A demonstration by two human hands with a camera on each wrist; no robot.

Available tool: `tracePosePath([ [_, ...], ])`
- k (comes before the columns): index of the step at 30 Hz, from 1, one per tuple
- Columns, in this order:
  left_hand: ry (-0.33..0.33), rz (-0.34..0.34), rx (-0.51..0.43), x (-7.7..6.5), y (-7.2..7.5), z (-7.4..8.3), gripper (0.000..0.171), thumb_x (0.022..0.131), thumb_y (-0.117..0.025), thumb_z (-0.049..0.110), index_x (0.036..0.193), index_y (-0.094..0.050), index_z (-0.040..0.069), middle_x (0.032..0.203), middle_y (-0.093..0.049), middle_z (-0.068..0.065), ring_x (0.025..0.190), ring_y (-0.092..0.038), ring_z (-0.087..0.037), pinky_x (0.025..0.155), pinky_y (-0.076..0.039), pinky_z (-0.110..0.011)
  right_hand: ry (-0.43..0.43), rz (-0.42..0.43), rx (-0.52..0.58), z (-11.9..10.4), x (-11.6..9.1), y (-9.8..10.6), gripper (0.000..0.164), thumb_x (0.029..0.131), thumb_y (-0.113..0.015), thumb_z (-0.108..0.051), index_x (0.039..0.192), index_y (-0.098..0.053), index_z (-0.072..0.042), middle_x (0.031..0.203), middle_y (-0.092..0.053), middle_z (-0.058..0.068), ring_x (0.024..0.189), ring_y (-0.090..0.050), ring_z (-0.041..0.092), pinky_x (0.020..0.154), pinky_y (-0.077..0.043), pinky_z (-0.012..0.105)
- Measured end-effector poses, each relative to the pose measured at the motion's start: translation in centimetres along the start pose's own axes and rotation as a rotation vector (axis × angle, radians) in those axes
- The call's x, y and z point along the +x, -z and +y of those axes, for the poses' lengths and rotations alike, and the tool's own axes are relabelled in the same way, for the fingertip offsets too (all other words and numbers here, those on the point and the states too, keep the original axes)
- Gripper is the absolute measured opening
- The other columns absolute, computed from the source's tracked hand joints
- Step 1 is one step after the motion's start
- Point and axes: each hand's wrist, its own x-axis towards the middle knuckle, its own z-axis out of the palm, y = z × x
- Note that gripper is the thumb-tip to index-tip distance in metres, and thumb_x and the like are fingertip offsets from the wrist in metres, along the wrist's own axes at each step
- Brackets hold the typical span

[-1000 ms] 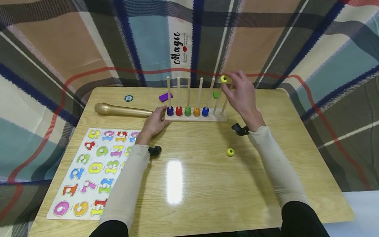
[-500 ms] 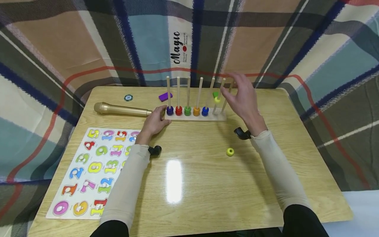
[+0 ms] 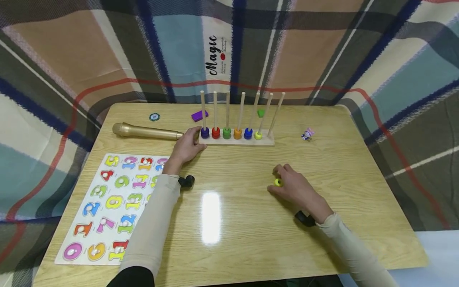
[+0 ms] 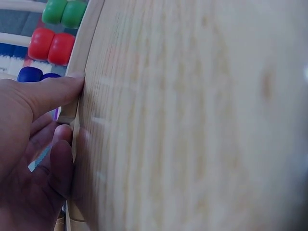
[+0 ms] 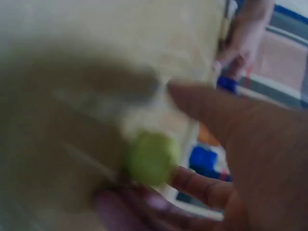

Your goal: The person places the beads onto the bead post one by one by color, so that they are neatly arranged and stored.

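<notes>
A wooden peg abacus [image 3: 236, 141] stands at the back middle of the table, its upright pegs holding dark blue, red, green, orange and blue beads. One yellow bead [image 3: 258, 135] sits low on the peg second from the right; the rightmost peg is bare. My left hand [image 3: 187, 147] grips the abacus base at its left end, thumb [image 4: 60, 91] on the front edge. Nearer the front, my right hand [image 3: 295, 187] is around a loose yellow bead [image 3: 277, 182] on the table. In the right wrist view, the thumb [image 5: 202, 103] is apart from that bead [image 5: 154, 158], with fingertips beside it.
A gold toy microphone [image 3: 147, 132] lies left of the abacus. In front of it is a white number puzzle board [image 3: 80, 199]. A poker chip [image 3: 154, 116], purple block [image 3: 199, 115] and green block [image 3: 261, 113] lie behind; a small figurine [image 3: 307, 134] lies right.
The right hand has let go of one yellow bead, which dropped down the second peg from the right. That hand has come forward to the loose yellow bead. The left hand stays put.
</notes>
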Motion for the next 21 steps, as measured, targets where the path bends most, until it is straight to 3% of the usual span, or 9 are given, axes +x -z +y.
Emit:
tracePosePath([
  [4, -0.003, 0.005, -0.005, 0.0, 0.0, 0.1, 0.076, 0.101, -0.076, 0.02, 0.165, -0.038, 0.008, 0.104, -0.053, -0.013, 0.088, -0.05, -0.028, 0.081, -0.04, -0.043, 0.044, 0.059, 0.088, -0.2, -0.1, -0.9, 0.024, 0.094, -0.079, -0.013, 0.112, -0.068, -0.002, 0.103, -0.065, 0.012, 0.088, -0.065, 0.026, 0.078, -0.056, 0.045],
  [7, -0.001, 0.003, -0.01, -0.1, -0.1, 0.0, 0.077, 0.1, -0.076, 0.019, 0.165, -0.038, 0.007, 0.106, -0.053, -0.014, 0.089, -0.051, -0.028, 0.082, -0.041, -0.043, 0.068, 0.146, 0.179, -0.4, 0.9, -0.1, 0.025, 0.092, -0.08, -0.005, 0.114, -0.069, 0.002, 0.104, -0.067, 0.015, 0.092, -0.067, 0.029, 0.082, -0.058, 0.047],
  [13, -0.017, 0.0, -0.007, -0.2, -0.1, -0.3, 0.078, 0.099, -0.076, 0.019, 0.165, -0.037, 0.004, 0.107, -0.053, -0.015, 0.09, -0.052, -0.028, 0.083, -0.042, -0.043, 0.154, 0.436, 0.329, -1.8, 3.9, 4.1, 0.033, 0.09, -0.081, 0.006, 0.122, -0.071, 0.009, 0.119, -0.065, 0.024, 0.108, -0.068, 0.041, 0.097, -0.059, 0.052],
  [18, -0.032, 0.004, 0.005, 0.0, 0.1, -0.4, 0.077, 0.099, -0.077, 0.018, 0.164, -0.038, 0.002, 0.106, -0.053, -0.015, 0.09, -0.051, -0.029, 0.082, -0.04, -0.044, 0.253, 0.72, 0.347, -3.4, 7.1, 8.1, 0.033, 0.093, -0.079, 0.005, 0.125, -0.074, 0.005, 0.123, -0.065, 0.023, 0.113, -0.069, 0.039, 0.101, -0.058, 0.049],
  [21, -0.027, 0.001, 0.003, 0.0, 0.2, -0.4, 0.077, 0.099, -0.077, 0.019, 0.164, -0.038, 0.003, 0.107, -0.053, -0.015, 0.091, -0.051, -0.029, 0.084, -0.041, -0.045, 0.307, 0.82, 0.354, -4.2, 8.7, 10.0, 0.035, 0.094, -0.079, 0.003, 0.128, -0.073, 0.005, 0.121, -0.068, 0.022, 0.111, -0.071, 0.035, 0.101, -0.058, 0.046],
])
